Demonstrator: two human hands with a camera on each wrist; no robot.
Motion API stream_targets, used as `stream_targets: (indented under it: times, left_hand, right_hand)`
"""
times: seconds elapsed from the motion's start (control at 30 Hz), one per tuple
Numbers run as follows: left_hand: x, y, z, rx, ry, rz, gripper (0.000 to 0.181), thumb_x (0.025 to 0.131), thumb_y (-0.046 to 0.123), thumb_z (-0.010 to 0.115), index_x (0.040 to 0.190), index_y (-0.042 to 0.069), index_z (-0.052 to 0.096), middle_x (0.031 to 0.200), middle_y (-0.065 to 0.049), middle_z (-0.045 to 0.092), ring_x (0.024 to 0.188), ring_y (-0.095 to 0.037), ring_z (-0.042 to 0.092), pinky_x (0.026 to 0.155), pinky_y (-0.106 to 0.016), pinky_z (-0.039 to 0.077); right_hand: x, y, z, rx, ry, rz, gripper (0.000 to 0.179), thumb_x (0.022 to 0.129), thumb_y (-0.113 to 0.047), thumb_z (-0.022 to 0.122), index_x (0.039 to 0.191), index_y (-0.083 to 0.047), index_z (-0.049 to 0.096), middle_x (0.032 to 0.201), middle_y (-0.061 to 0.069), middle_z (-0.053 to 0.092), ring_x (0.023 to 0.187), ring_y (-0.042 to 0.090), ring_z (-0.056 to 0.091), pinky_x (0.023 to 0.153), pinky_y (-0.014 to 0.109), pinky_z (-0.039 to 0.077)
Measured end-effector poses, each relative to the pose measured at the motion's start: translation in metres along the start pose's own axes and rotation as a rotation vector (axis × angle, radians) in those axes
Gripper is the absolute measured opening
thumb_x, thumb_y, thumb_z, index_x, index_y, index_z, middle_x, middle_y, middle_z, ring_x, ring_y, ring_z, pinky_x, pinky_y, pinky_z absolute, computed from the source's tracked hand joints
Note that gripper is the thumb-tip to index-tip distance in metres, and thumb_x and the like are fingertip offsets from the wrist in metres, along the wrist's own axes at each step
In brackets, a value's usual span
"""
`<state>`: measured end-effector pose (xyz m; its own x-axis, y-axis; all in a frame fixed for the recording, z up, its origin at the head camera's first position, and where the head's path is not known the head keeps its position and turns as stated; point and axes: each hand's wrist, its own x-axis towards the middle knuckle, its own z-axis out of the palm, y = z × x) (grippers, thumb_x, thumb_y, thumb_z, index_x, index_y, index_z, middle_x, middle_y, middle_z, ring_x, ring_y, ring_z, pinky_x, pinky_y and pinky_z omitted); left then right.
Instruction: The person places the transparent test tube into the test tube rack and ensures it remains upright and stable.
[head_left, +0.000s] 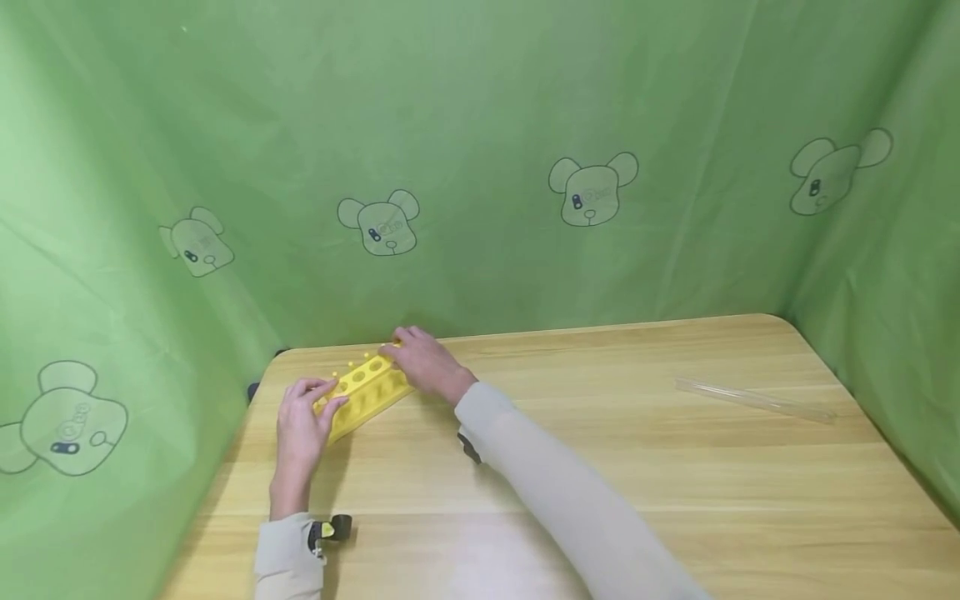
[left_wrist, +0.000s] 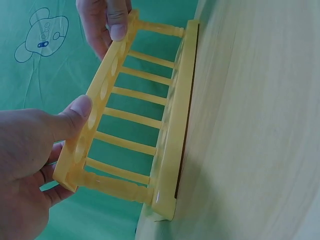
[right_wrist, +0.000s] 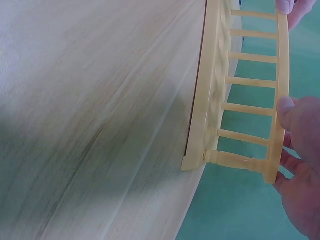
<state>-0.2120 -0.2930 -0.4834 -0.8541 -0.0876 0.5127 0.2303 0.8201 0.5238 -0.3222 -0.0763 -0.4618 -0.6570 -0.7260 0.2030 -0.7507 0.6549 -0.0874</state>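
Note:
A yellow test tube rack (head_left: 367, 398) stands at the far left of the table, set at a slant. It has a top bar with round holes, a row of thin posts and a solid base. My left hand (head_left: 302, 421) grips the near left end of the top bar, thumb on top and fingers beneath, as the left wrist view shows. The far right end of the same bar is pinched by my right hand (head_left: 426, 360). In the right wrist view the right thumb (right_wrist: 286, 107) lies over the bar with fingers curled below.
A clear, thin tube (head_left: 753, 400) lies on the right side of the wooden table (head_left: 600, 467). Green sheeting (head_left: 480, 167) with mouse-head prints hangs behind the table and along both sides. The table's back edge runs close behind the rack.

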Motion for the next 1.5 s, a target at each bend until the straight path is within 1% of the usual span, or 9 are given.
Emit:
stream_targets:
  times: [0.1,0.27,0.37,0.6,0.77,1.0,1.17,1.33,1.5]
  left_hand:
    - [0.000,0.000,0.000,-0.009,0.003,-0.006,0.037,0.084,0.009,0.084,0.117,-0.005,0.073,0.115,-0.020,0.067,0.109,-0.037,0.057,0.095,-0.051,0.049]
    - [0.005,0.002,0.000,-0.028,-0.001,0.025,0.037,0.082,0.007,0.085,0.115,-0.006,0.073,0.113,-0.021,0.067,0.108,-0.039,0.057,0.095,-0.052,0.047]
    - [0.006,0.002,0.000,-0.031,0.001,0.029,0.037,0.082,0.007,0.085,0.115,-0.006,0.073,0.112,-0.021,0.067,0.107,-0.039,0.057,0.095,-0.052,0.048]
    - [0.005,-0.001,-0.001,-0.026,0.006,0.010,0.036,0.079,0.006,0.087,0.112,-0.005,0.075,0.104,-0.020,0.066,0.102,-0.038,0.058,0.091,-0.050,0.049]
    - [0.005,0.001,-0.001,-0.032,-0.006,0.016,0.036,0.081,0.007,0.086,0.112,-0.005,0.075,0.102,-0.020,0.066,0.100,-0.037,0.058,0.088,-0.050,0.050]
    - [0.004,0.004,0.001,-0.022,-0.020,0.003,0.036,0.081,0.008,0.086,0.113,-0.004,0.075,0.101,-0.019,0.065,0.099,-0.035,0.058,0.088,-0.049,0.051]
    - [0.005,0.007,0.002,-0.023,-0.030,0.012,0.036,0.081,0.007,0.086,0.113,-0.004,0.075,0.102,-0.020,0.065,0.100,-0.036,0.058,0.089,-0.050,0.051]
    - [0.006,0.009,0.003,-0.031,-0.045,0.007,0.037,0.080,0.007,0.087,0.114,-0.003,0.075,0.103,-0.021,0.065,0.100,-0.036,0.058,0.089,-0.049,0.051]
    - [0.007,0.012,0.005,-0.032,-0.048,0.018,0.037,0.080,0.007,0.087,0.113,-0.002,0.076,0.101,-0.019,0.065,0.097,-0.036,0.058,0.085,-0.048,0.050]
  right_hand:
    - [0.000,0.000,0.001,0.006,0.000,-0.004,0.042,0.103,-0.022,0.062,0.145,-0.019,0.058,0.135,0.007,0.056,0.122,0.021,0.052,0.111,0.031,0.042]
    - [-0.001,0.001,-0.001,0.019,-0.003,0.024,0.042,0.102,-0.020,0.062,0.144,-0.020,0.059,0.139,0.009,0.055,0.127,0.023,0.051,0.114,0.034,0.040]
    - [-0.001,0.001,-0.003,0.009,-0.009,0.033,0.042,0.104,-0.022,0.060,0.145,-0.021,0.058,0.141,0.009,0.055,0.128,0.023,0.050,0.115,0.034,0.040]
    - [0.000,0.000,-0.004,0.004,-0.027,0.006,0.042,0.104,-0.022,0.060,0.146,-0.020,0.058,0.134,0.006,0.057,0.123,0.021,0.052,0.111,0.032,0.043]
    - [-0.003,0.003,-0.006,0.001,-0.016,0.008,0.042,0.103,-0.022,0.061,0.145,-0.020,0.058,0.133,0.005,0.058,0.121,0.020,0.053,0.109,0.031,0.045]
    - [-0.008,0.004,-0.008,0.000,-0.021,0.006,0.041,0.103,-0.023,0.062,0.144,-0.020,0.059,0.132,0.006,0.059,0.118,0.021,0.054,0.105,0.032,0.047]
    - [-0.012,0.004,-0.009,-0.001,-0.018,0.027,0.041,0.103,-0.023,0.062,0.144,-0.021,0.060,0.133,0.007,0.058,0.118,0.021,0.054,0.102,0.032,0.048]
    - [-0.016,0.005,-0.009,0.013,-0.003,0.046,0.040,0.103,-0.023,0.062,0.143,-0.020,0.060,0.136,0.008,0.058,0.122,0.023,0.054,0.106,0.035,0.048]
    - [-0.022,0.007,-0.011,0.016,0.001,0.053,0.040,0.104,-0.024,0.061,0.144,-0.021,0.060,0.139,0.010,0.057,0.124,0.024,0.053,0.106,0.036,0.047]
